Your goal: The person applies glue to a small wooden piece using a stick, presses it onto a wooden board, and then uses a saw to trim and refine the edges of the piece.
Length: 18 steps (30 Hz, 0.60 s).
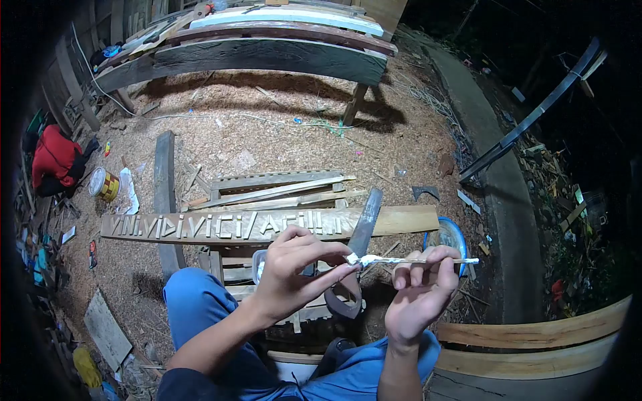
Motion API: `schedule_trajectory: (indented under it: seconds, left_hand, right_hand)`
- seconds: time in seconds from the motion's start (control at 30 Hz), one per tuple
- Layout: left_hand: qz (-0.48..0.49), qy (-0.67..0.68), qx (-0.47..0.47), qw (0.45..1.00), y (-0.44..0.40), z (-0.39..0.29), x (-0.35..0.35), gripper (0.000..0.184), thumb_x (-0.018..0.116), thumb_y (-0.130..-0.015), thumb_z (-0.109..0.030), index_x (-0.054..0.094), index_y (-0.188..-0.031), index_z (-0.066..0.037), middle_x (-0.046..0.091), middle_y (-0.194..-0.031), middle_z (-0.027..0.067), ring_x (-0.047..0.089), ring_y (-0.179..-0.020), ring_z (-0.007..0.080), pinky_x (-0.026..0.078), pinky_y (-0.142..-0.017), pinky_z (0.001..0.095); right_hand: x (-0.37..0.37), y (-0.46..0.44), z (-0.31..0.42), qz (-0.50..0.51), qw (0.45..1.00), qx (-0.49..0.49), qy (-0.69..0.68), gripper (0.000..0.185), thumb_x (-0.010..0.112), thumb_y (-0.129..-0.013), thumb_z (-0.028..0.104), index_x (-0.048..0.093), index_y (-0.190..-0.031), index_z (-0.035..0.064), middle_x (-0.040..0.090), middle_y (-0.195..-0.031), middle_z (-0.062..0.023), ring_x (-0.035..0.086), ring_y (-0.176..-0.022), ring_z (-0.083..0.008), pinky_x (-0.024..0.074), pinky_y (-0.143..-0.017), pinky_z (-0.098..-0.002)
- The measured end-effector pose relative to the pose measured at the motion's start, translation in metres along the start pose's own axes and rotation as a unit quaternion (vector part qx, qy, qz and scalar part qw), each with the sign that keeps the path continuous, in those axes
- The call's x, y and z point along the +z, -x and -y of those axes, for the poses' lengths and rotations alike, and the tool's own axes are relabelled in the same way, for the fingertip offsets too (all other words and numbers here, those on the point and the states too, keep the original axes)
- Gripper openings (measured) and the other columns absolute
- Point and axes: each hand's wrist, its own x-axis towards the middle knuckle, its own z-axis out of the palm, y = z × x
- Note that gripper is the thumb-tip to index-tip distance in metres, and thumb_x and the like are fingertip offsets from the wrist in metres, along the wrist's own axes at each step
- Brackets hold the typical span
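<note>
My left hand (pixel 291 264) pinches a soft white wad (pixel 354 258) between thumb and fingertips, at the left end of a thin stick (pixel 394 260). White material also coats part of the stick near that end; whether it is paste or fibre I cannot tell. My right hand (pixel 424 291) grips the stick towards its right end, palm turned up. Beyond both hands lies a wooden board (pixel 404 219) bearing raised letters (pixel 221 226) made of short light strips. A handsaw (pixel 366 224) leans across the board, its handle partly hidden below my left hand.
A small plastic tub (pixel 257 269) is partly covered by my left hand. Slatted wood (pixel 267 180) supports the board. A blue-rimmed basin (pixel 452 234) stands right, planks (pixel 535 332) lower right. A paint can (pixel 103 184) and a crouching person in red (pixel 57 157) are left, a workbench (pixel 267 57) behind.
</note>
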Motion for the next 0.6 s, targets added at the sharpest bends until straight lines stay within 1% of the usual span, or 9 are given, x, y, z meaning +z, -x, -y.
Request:
schedule_trajectory:
  seconds: [0.03,0.1,0.13,0.23,0.27,0.43,0.5,0.6]
  left_hand:
    - [-0.002,-0.001,0.001,1.000,0.0004,0.0020,0.0003,0.021,0.082,-0.077,-0.013,0.075,-0.097,-0.009,0.075,-0.081,0.0000,0.067,-0.073,0.0134,0.044,-0.074,0.0298]
    - [-0.004,-0.002,0.000,1.000,0.0009,0.0031,0.0008,0.022,0.082,-0.077,-0.013,0.075,-0.097,-0.009,0.075,-0.081,0.0001,0.067,-0.073,0.0134,0.044,-0.075,0.0299]
    - [-0.004,-0.003,0.004,1.000,0.0007,0.0032,0.0012,0.022,0.083,-0.077,-0.014,0.075,-0.097,-0.009,0.074,-0.081,0.0001,0.067,-0.073,0.0136,0.044,-0.075,0.0299]
    - [-0.002,-0.002,0.009,1.000,0.0002,0.0017,0.0025,0.022,0.083,-0.077,-0.014,0.075,-0.097,-0.008,0.074,-0.080,0.0002,0.067,-0.072,0.0141,0.044,-0.075,0.0300]
    - [-0.002,-0.001,0.009,1.000,0.0003,0.0012,0.0025,0.022,0.083,-0.077,-0.014,0.075,-0.097,-0.008,0.074,-0.080,0.0002,0.066,-0.072,0.0144,0.044,-0.075,0.0302]
    - [0.000,-0.001,-0.001,1.000,0.0009,0.0021,0.0017,0.022,0.082,-0.077,-0.014,0.075,-0.098,-0.008,0.074,-0.080,0.0001,0.066,-0.072,0.0145,0.044,-0.075,0.0303]
    - [0.000,-0.001,0.001,1.000,0.0010,0.0020,0.0028,0.022,0.082,-0.077,-0.014,0.075,-0.098,-0.008,0.074,-0.080,0.0001,0.066,-0.072,0.0143,0.044,-0.075,0.0302]
    - [0.000,-0.006,0.008,1.000,0.0002,-0.0006,0.0025,0.022,0.082,-0.077,-0.014,0.075,-0.097,-0.008,0.074,-0.080,0.0003,0.066,-0.073,0.0143,0.044,-0.075,0.0296]
  right_hand:
    - [0.0001,0.0015,0.0000,0.001,1.000,0.000,0.000,0.025,0.043,-0.104,0.032,0.048,-0.095,0.0093,0.040,-0.074,0.0002,0.036,-0.060,-0.0084,0.0341,-0.049,-0.0245]
    - [0.0023,0.0057,0.0000,0.056,0.998,0.013,0.012,0.025,0.043,-0.105,0.032,0.048,-0.095,0.0093,0.040,-0.074,0.0003,0.035,-0.060,-0.0083,0.0341,-0.049,-0.0244]
    - [0.0062,0.0067,0.0010,0.063,0.998,0.000,0.029,0.025,0.043,-0.105,0.032,0.048,-0.095,0.0090,0.040,-0.074,0.0002,0.035,-0.060,-0.0083,0.0341,-0.049,-0.0243]
    - [0.0050,0.0041,0.0021,0.050,0.998,0.005,0.027,0.025,0.043,-0.105,0.032,0.047,-0.095,0.0089,0.039,-0.073,0.0001,0.035,-0.059,-0.0084,0.0341,-0.049,-0.0242]
    - [0.0055,0.0031,0.0019,0.025,0.999,-0.001,0.025,0.025,0.043,-0.104,0.032,0.047,-0.094,0.0092,0.039,-0.073,0.0002,0.035,-0.059,-0.0085,0.0338,-0.049,-0.0240]
    - [0.0058,0.0060,0.0011,0.025,0.999,0.006,0.024,0.026,0.043,-0.104,0.033,0.047,-0.095,0.0094,0.039,-0.073,-0.0001,0.035,-0.058,-0.0086,0.0334,-0.049,-0.0238]
    - [0.0057,0.0066,0.0012,0.048,0.998,0.003,0.035,0.026,0.044,-0.104,0.034,0.047,-0.095,0.0094,0.039,-0.073,-0.0004,0.035,-0.058,-0.0087,0.0332,-0.049,-0.0238]
    - [0.0004,0.0018,-0.0004,0.028,0.999,0.003,0.031,0.027,0.043,-0.105,0.034,0.048,-0.096,0.0094,0.039,-0.073,0.0002,0.035,-0.058,-0.0083,0.0329,-0.049,-0.0237]
